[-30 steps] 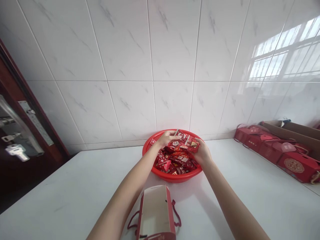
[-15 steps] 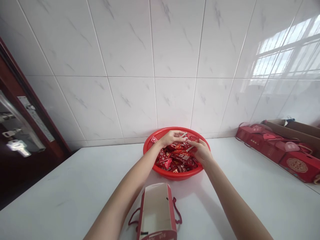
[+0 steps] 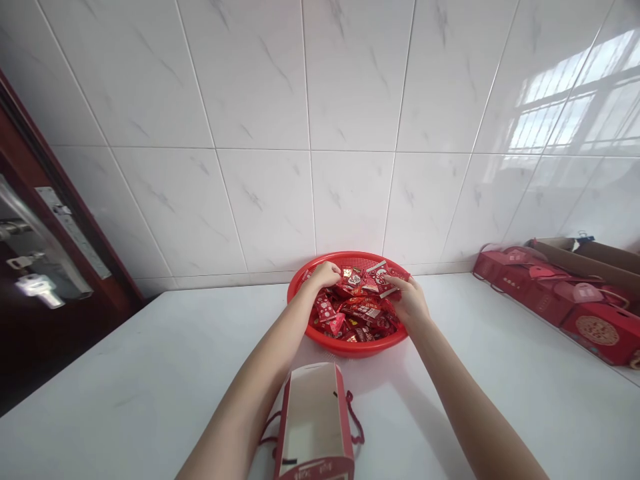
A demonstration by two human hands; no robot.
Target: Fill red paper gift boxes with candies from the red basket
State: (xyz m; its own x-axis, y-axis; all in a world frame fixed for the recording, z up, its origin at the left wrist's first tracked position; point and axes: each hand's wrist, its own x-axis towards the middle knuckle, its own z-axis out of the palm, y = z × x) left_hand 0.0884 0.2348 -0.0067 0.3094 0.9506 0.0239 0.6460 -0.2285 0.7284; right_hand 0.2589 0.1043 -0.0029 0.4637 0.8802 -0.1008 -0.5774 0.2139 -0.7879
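A red plastic basket with perforated sides holds many shiny red wrapped candy packets. My right hand is over its right side, gripping a red candy packet with pale edges between thumb and fingers. At the left back of the basket, my left hand has its fingers curled down among the wrappers, beside a small red-and-gold packet. What its fingertips pinch, if anything, is hidden. Between my forearms stands an open red gift box with a pale inside and dark red cord handles.
The basket rests on a white tabletop against a tiled wall. Red gift boxes line the right side, with brown cardboard boxes behind them. At the left is a dark red door with keys in its lock.
My left hand has moved left, away from the packet in my right hand, and down toward the wrappers. My right hand keeps its packet, nearly in place. The camera view has shifted slightly.
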